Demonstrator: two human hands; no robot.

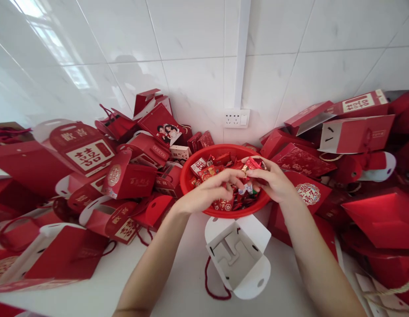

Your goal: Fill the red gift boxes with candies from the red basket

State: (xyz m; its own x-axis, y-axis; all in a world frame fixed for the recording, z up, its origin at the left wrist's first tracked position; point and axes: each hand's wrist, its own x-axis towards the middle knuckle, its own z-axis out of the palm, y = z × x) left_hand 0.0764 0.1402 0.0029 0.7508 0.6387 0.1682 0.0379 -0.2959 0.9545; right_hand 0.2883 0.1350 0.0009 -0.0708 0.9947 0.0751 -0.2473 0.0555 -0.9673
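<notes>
A red plastic basket (195,193) full of small wrapped sweets (209,171) stands near the wall. Over its right side my right hand (269,176) is closed around a few red and gold wrapped sweets (254,164). My left hand (213,189) reaches over the middle of the basket, palm down and fingers curled, close to my right hand; what its fingertips hold, if anything, is hidden. Just in front of the basket, an open box (236,255) with white inside, raised flaps and a dark red cord shows a bare bottom.
Many red gift boxes (131,180) are heaped on the left, some open. More red boxes (359,132) pile up on the right, several with rope handles. Behind the white table (178,268) rises a tiled wall with a socket (236,119).
</notes>
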